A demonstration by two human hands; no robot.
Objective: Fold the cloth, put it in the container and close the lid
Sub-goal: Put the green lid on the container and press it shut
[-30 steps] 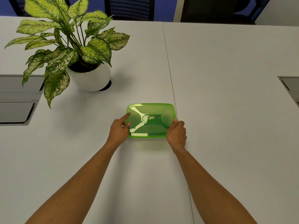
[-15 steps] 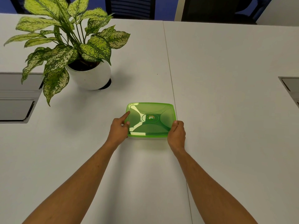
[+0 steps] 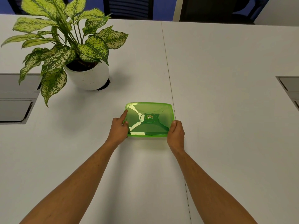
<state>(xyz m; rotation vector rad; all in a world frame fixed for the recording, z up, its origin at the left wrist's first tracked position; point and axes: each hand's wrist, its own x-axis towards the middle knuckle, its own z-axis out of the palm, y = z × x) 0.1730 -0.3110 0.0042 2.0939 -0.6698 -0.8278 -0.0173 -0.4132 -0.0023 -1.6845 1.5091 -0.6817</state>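
A flat green translucent container [image 3: 149, 110] lies on the white table [image 3: 226, 110] with its green lid [image 3: 148, 118] on top. My left hand [image 3: 119, 128] grips its near-left corner, index finger stretched along the left edge and thumb on the lid. My right hand [image 3: 176, 135] holds the near-right corner, thumb pressed on the lid's edge. The cloth is not visible; the lid hides the inside.
A potted plant [image 3: 87, 75] with spotted leaves in a white pot stands at the back left. Grey cable hatches sit in the table at the left [image 3: 14, 97] and right [image 3: 289, 88] edges. Dark chairs [image 3: 127, 7] stand beyond the far edge.
Both hands keep their grip on the container's near corners. The right thumb has shifted slightly along the lid's edge; the container has barely moved.
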